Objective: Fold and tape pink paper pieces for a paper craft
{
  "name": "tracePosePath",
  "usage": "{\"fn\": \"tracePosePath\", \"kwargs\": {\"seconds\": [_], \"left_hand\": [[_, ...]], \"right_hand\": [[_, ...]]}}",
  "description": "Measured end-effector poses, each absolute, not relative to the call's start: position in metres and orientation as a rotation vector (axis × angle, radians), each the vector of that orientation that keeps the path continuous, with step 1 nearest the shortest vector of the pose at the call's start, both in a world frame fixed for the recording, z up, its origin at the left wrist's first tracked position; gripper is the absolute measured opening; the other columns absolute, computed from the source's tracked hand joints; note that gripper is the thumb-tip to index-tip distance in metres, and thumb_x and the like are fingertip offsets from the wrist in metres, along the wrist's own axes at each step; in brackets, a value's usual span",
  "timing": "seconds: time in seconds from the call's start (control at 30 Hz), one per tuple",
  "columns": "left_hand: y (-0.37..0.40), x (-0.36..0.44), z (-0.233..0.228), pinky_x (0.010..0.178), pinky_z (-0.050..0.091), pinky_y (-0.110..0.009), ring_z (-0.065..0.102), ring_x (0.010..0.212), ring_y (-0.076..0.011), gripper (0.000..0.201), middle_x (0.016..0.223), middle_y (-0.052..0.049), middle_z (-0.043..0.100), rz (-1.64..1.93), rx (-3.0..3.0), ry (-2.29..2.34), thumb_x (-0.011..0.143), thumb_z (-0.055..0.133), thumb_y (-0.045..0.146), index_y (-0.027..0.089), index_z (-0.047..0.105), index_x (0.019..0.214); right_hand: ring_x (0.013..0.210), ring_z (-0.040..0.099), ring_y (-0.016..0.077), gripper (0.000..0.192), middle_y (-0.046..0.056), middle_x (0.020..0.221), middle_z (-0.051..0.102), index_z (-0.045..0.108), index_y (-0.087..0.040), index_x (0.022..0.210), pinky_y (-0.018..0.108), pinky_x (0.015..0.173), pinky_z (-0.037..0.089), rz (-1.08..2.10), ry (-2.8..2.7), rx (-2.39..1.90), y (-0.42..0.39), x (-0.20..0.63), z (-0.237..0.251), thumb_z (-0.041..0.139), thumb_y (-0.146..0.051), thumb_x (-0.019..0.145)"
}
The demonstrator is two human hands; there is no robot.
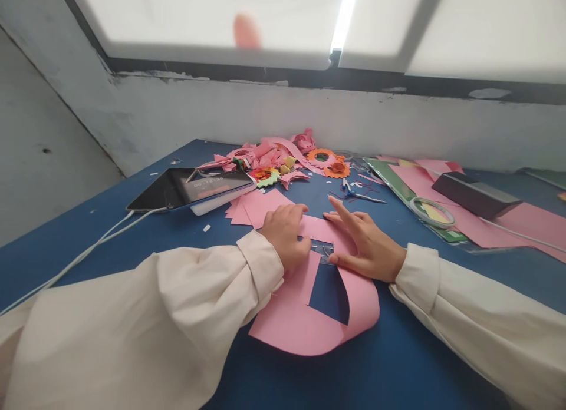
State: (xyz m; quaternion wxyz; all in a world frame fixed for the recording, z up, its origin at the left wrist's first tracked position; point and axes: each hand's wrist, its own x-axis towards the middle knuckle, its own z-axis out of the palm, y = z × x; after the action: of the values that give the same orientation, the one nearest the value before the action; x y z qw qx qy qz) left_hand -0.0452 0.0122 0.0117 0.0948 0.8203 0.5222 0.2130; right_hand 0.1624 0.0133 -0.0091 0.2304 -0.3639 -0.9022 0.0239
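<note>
Currently, the pink paper lies curled on the counter; uneven pressure could crease it. Beyond, the left hand has bent fingers, grip unclear; the right hand has fingers spread, contacting paper. Farther, loose sheets could shift if brushed.

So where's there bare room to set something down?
Bare blue tabletop shows between the curled pink paper and right sleeve, and between the right hand and tape-like ring. Crowded: the back, with paper flowers, and back right, with pink sheets under a dark block.
</note>
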Motion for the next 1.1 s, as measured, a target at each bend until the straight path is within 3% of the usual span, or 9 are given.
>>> {"fn": "tracePosePath", "kwargs": {"seconds": [0.2,0.37,0.53,0.63,0.83,1.1], "left_hand": [[0.011,-0.046,0.004,0.109,0.027,-0.058,0.038,0.130,-0.0302,0.049,0.138,-0.011,0.043,0.507,2.479,1.420,0.086,0.061,0.030,0.018,0.044,0.131],[0.015,-0.047,-0.001,0.109,0.026,-0.059,0.042,0.127,-0.0285,0.046,0.132,-0.010,0.049,0.603,2.465,1.340,0.086,0.061,0.029,0.018,0.046,0.129],[0.017,-0.047,0.004,0.098,0.040,-0.045,0.055,0.106,-0.0214,0.021,0.108,-0.006,0.062,0.867,2.365,1.288,0.087,0.052,0.020,0.016,0.057,0.108],[0.013,-0.047,0.009,0.090,0.042,-0.039,0.057,0.096,-0.0194,0.015,0.097,-0.004,0.064,1.009,2.358,1.143,0.087,0.047,0.025,0.019,0.058,0.095],[0.009,-0.045,0.012,0.084,0.039,-0.035,0.055,0.086,-0.0174,0.016,0.085,-0.002,0.064,1.134,2.383,0.851,0.087,0.047,0.029,0.018,0.059,0.085],[0.008,-0.048,0.015,0.068,0.043,-0.027,0.055,0.074,-0.0143,0.020,0.073,-0.001,0.060,1.157,2.148,0.899,0.089,0.043,0.027,0.018,0.058,0.078]], "right_hand": [[0.121,0.051,0.0281,0.093,0.017,0.126,0.057,-0.002,-0.019,0.148,0.047,0.094,0.036,0.074,-2.479,-0.961,0.013,0.162,-0.009,0.042,-0.069,0.083],[0.115,0.054,0.0267,0.093,0.014,0.123,0.059,0.001,-0.018,0.148,0.044,0.092,0.039,0.006,-2.462,-0.938,0.012,0.160,-0.010,0.049,-0.063,0.083],[0.090,0.059,0.0207,0.057,0.010,0.103,0.062,0.028,-0.021,0.141,0.037,0.078,0.041,-0.199,-2.283,-0.910,0.009,0.160,-0.008,0.050,-0.030,0.090],[0.082,0.054,0.0180,0.049,0.007,0.095,0.057,0.040,-0.024,0.134,0.035,0.074,0.041,-0.305,-2.255,-0.791,0.007,0.161,-0.007,0.053,-0.024,0.087],[0.080,0.051,0.0157,0.058,0.005,0.095,0.053,0.033,-0.027,0.140,0.032,0.071,0.045,-0.293,-2.359,-0.611,0.007,0.162,-0.004,0.054,-0.026,0.086],[0.081,0.053,0.0165,0.058,0.007,0.100,0.057,0.030,-0.026,0.142,0.033,0.072,0.043,-0.222,-2.374,-0.631,0.007,0.161,-0.005,0.051,-0.024,0.088]]}}
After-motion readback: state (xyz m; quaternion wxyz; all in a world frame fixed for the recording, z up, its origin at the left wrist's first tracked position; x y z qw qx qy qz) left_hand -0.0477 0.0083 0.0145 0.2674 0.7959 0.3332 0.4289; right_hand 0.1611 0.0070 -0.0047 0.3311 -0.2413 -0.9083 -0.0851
